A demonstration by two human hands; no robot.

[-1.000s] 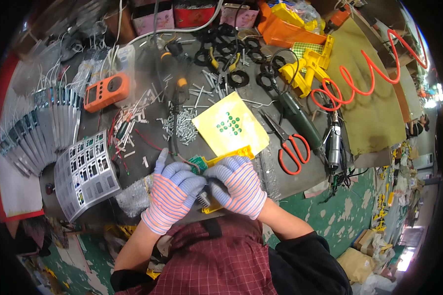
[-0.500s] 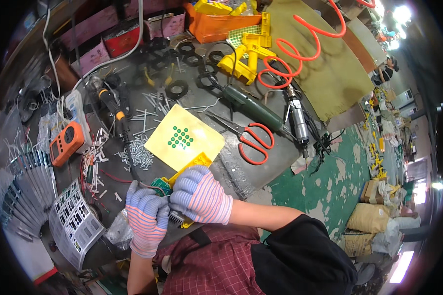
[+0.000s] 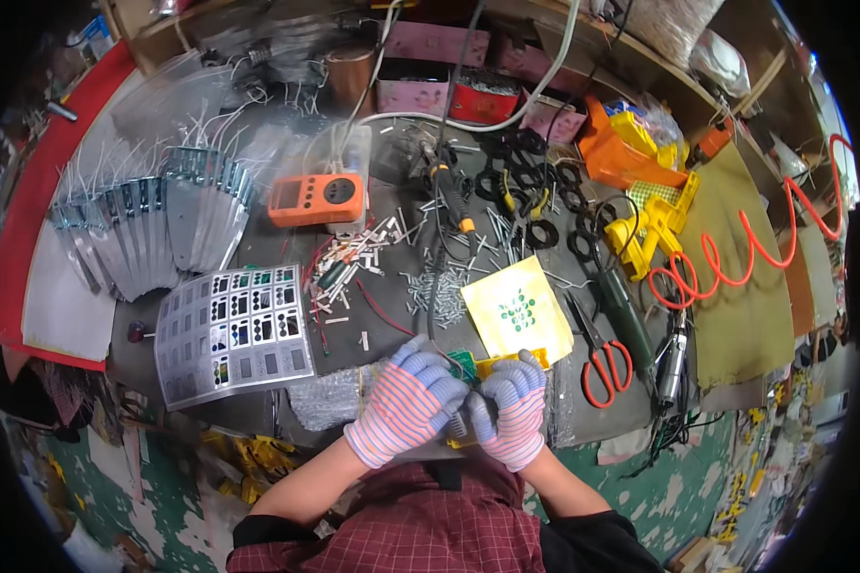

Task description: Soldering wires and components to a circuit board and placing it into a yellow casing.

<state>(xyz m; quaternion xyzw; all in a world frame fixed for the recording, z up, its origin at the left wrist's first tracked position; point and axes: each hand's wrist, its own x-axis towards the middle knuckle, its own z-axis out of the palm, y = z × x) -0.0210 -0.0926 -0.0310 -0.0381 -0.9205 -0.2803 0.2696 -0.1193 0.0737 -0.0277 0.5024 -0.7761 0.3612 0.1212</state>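
Note:
My left hand, in a striped knit glove, has its fingers curled closed at the near left edge of a small green circuit board. My right hand, gloved the same way, is closed on a yellow plastic housing that shows beyond and below the fingers. The board sits at the housing's left side, between both hands. A thin red wire runs toward the board from the left. Both sets of fingertips hide the exact grip points.
A yellow square card with green dots lies just beyond. Red-handled scissors and a pen-shaped power driver are at right. Loose screws, a soldering iron, an orange meter and a printed sheet surround the left.
The whole view has swung round as my head turned. Both hands remain at the board and housing; the right fingers now sit lower beside the left ones.

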